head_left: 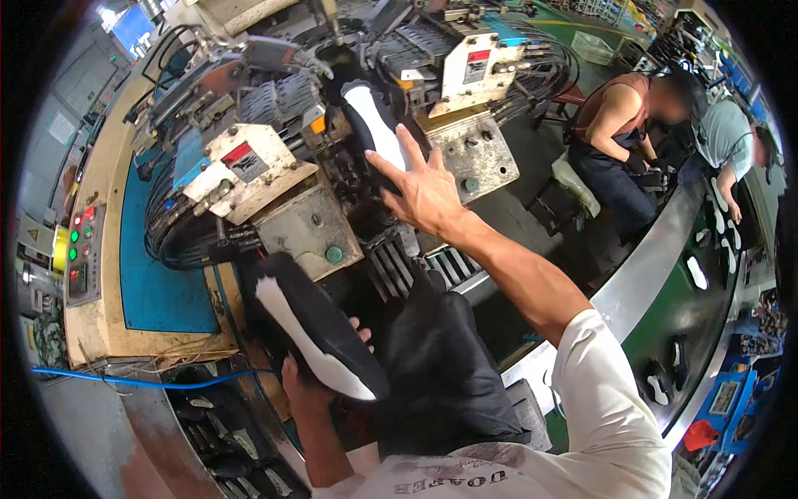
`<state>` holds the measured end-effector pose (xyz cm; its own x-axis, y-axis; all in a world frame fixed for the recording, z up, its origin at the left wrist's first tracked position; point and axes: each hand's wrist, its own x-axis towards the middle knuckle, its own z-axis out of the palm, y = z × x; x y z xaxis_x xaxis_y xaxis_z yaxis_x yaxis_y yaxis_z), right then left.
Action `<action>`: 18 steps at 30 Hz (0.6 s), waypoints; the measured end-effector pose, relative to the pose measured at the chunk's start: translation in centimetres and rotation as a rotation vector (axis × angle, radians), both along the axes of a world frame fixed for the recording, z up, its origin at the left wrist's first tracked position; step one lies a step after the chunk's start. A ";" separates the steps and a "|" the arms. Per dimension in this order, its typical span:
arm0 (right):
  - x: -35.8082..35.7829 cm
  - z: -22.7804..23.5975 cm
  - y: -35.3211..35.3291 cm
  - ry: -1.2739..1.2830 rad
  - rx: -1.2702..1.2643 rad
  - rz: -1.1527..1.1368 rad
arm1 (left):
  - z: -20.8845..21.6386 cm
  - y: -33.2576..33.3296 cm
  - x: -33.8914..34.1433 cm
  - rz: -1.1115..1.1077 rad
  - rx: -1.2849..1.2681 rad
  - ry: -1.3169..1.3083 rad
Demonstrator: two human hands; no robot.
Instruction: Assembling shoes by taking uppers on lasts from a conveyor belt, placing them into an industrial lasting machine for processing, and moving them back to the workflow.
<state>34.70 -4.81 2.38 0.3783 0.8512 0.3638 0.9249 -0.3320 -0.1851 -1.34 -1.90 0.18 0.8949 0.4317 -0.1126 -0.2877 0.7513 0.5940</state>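
My left hand (304, 387) is wrapped round a black shoe upper (312, 333) with a white insole board facing up. It is tilted over my left knee, toe and heel pointing up-left and down-right. My right hand (424, 193) is open, fingers spread, over the near end of a second black shoe upper (371, 116). That one also shows a white insole board and sits in the middle of a lasting machine (283, 108). The fingertips overlap the white board; whether they press on it I cannot tell.
Metal plates with green buttons (334, 254) flank the machine's middle. A control panel (83, 249) stands left. Shoe parts lie on a rack (224, 432) at lower left. To the right, two people (619, 125) work beside a green conveyor (657, 333) carrying shoes and white soles.
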 end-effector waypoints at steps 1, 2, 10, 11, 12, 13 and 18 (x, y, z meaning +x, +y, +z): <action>-0.6 -0.8 0.2 -0.060 0.013 -0.020 | -0.3 -1.6 -1.5 0.109 -0.044 0.027; -0.2 -0.7 2.0 -0.084 0.071 -0.039 | -1.9 -0.1 -1.8 0.121 -0.004 0.002; -1.9 -1.2 2.2 0.002 -0.005 -0.052 | -7.1 -3.6 -7.9 0.308 -0.312 0.147; -2.2 -0.5 2.3 0.033 -0.022 -0.046 | -7.0 -3.9 -8.0 0.294 -0.250 0.194; -2.3 -0.3 2.3 0.065 -0.040 -0.041 | -6.9 -4.3 -7.9 0.279 -0.188 0.242; -2.1 -1.1 2.2 0.071 -0.042 -0.042 | -6.8 -4.9 -7.7 0.306 -0.212 0.270; -0.4 -3.4 2.3 -0.211 0.198 0.153 | -7.2 -6.1 -5.9 0.302 -0.296 0.326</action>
<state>34.29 -2.49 -0.99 0.1506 0.7971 0.5847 0.9861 -0.1633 -0.0314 -7.19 -8.01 -7.06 0.6341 0.5723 -0.5199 -0.3532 0.8126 0.4636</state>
